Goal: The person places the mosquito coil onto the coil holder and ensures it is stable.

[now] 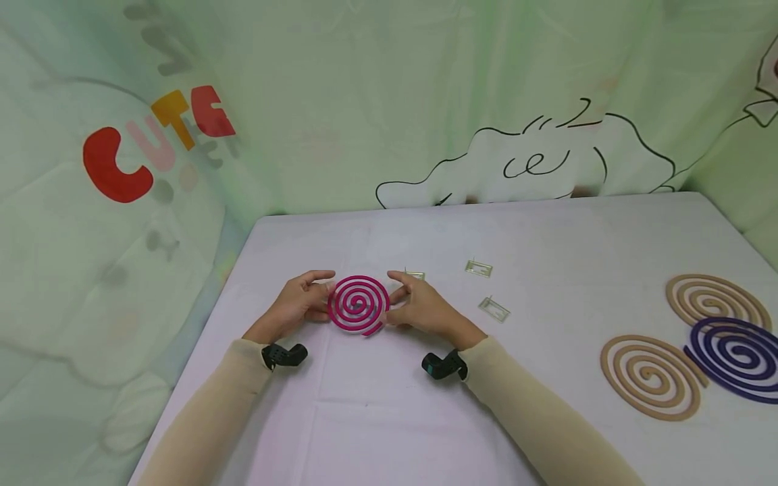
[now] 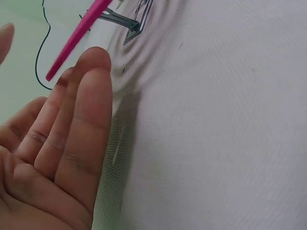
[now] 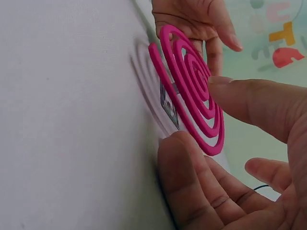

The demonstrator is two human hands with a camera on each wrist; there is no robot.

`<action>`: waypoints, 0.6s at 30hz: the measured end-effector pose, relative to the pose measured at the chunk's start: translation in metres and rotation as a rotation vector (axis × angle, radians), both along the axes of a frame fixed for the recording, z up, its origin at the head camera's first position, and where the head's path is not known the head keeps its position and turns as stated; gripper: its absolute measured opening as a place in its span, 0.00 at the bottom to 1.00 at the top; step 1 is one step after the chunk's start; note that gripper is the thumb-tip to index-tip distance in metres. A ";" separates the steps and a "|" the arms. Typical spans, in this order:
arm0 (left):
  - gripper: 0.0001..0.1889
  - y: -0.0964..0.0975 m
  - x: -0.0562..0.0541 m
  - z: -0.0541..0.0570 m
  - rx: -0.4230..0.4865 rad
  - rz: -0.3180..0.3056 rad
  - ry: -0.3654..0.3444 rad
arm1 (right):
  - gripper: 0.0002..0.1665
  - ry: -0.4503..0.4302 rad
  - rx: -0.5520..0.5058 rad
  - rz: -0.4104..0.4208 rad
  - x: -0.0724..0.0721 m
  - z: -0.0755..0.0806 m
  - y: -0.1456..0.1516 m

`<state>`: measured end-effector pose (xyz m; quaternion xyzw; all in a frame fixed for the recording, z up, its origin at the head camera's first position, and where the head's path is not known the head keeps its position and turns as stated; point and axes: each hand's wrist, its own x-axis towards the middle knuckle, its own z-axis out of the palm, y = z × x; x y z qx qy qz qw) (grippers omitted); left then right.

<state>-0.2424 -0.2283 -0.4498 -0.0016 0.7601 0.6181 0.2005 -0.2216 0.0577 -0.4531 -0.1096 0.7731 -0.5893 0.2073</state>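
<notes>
A pink mosquito coil (image 1: pixel 357 303) sits level on a thin metal stand (image 3: pixel 169 108), raised a little above the white table. Beside its left edge is my left hand (image 1: pixel 298 302), fingers extended. In the left wrist view the coil's edge (image 2: pixel 76 40) passes above those fingers (image 2: pixel 91 100) with a gap between. My right hand (image 1: pixel 419 304) surrounds the right edge loosely. Its thumb (image 3: pixel 259 98) lies over the coil and its fingers (image 3: pixel 177 167) stay below, spread apart. Whether the thumb tip touches the coil I cannot tell.
Two metal stands (image 1: pixel 479 268) (image 1: pixel 495 309) lie right of my right hand. Another stand (image 1: pixel 416 275) is partly hidden behind that hand. At the far right are two tan coils (image 1: pixel 650 372) and a purple coil (image 1: pixel 740 351), which overlaps the upper tan one. Curtains hang behind the table.
</notes>
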 end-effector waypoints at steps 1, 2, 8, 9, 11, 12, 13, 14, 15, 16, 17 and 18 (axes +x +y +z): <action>0.29 0.000 0.000 0.000 -0.003 0.005 0.021 | 0.56 0.002 0.010 -0.005 0.000 0.000 0.001; 0.29 0.001 0.000 0.000 0.001 0.008 0.038 | 0.56 0.006 0.019 -0.010 0.001 0.000 0.003; 0.32 0.003 0.000 0.001 -0.005 0.010 0.167 | 0.54 0.067 0.054 -0.045 0.004 0.005 0.017; 0.33 0.003 0.000 0.001 -0.029 0.007 0.197 | 0.53 0.084 0.061 -0.052 0.005 0.006 0.021; 0.37 0.004 -0.003 0.002 -0.089 0.000 0.262 | 0.53 0.120 0.081 -0.068 0.007 0.009 0.028; 0.38 0.005 -0.004 0.003 -0.125 -0.008 0.294 | 0.52 0.139 0.092 -0.076 0.009 0.010 0.032; 0.40 0.006 -0.005 0.004 -0.166 -0.017 0.334 | 0.52 0.156 0.104 -0.087 0.010 0.012 0.036; 0.42 0.008 -0.006 0.006 -0.204 -0.025 0.373 | 0.52 0.170 0.111 -0.099 0.011 0.014 0.040; 0.43 0.011 -0.007 0.008 -0.236 -0.032 0.413 | 0.51 0.184 0.113 -0.107 0.013 0.015 0.044; 0.44 0.014 -0.008 0.010 -0.268 -0.041 0.452 | 0.51 0.198 0.115 -0.115 0.014 0.016 0.048; 0.45 0.018 -0.009 0.013 -0.306 -0.050 0.489 | 0.50 0.211 0.113 -0.122 0.015 0.018 0.052; 0.46 0.022 -0.009 0.015 -0.342 -0.057 0.521 | 0.49 0.227 0.113 -0.127 0.015 0.019 0.055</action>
